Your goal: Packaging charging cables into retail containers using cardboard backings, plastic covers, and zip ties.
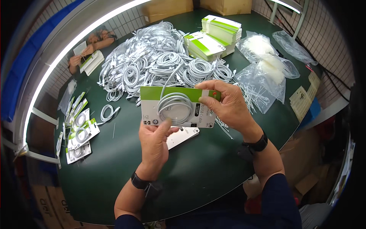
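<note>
A white and green packaging card (150,108) is held up in front of me, tilted slightly. A coiled white cable (174,98) lies against its face, one end sticking up past the top edge. My left hand (153,143) grips the card's lower edge, thumb on the bottom of the coil. With thumb and fingers, my right hand (225,104) pinches the upper right corner. Partly hidden beneath, another white card (185,138) rests on the table.
Behind the card spreads a large heap of coiled white cables (166,63). Stacked cards (207,44) stand beyond it. Plastic bags (267,70) and loose white cable ties (249,93) lie right. Carded cables (80,135) and a single cable (108,113) sit left, another person's hands (82,55) far left.
</note>
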The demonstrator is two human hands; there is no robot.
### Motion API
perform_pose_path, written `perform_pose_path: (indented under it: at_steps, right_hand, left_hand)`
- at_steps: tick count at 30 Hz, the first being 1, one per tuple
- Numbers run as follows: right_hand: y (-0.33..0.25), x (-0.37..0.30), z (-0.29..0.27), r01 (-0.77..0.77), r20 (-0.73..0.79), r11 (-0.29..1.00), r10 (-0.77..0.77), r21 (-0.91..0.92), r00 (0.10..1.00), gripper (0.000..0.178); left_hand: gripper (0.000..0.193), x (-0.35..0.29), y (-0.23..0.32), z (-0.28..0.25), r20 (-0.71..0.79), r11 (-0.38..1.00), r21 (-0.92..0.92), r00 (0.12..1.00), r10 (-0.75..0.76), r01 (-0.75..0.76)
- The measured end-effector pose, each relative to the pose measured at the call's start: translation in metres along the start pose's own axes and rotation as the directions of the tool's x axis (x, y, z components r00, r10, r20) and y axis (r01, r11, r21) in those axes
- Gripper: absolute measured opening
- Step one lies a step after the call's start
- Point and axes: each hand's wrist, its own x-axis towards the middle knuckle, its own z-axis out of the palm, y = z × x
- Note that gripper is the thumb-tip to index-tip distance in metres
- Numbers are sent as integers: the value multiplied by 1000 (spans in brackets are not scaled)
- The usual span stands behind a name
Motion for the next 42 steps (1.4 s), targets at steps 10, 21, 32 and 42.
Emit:
perform_pose_path:
  at_steps: [10, 21, 32, 42]
  right_hand:
    - [-2, 5, -2, -16, 247, 989, 52, -145, 968, 26]
    - [2, -5, 11, 189, 425, 969, -105, -160, 899, 21]
    - [4, -12, 33, 498, 419, 839, -379, -219, 825, 43]
    - [21, -50, 47, 578, 260, 676, -519, -457, 814, 49]
  left_hand:
    - [76, 2, 74, -4, 572, -213, 820, 757, 316, -531]
    - [52, -23, 27, -18, 564, 10, 815, 797, 216, -579]
    - [49, -26, 8, -29, 663, -192, 734, 628, 407, -651]
    - [44, -40, -7, -22, 651, -137, 733, 628, 428, -666]
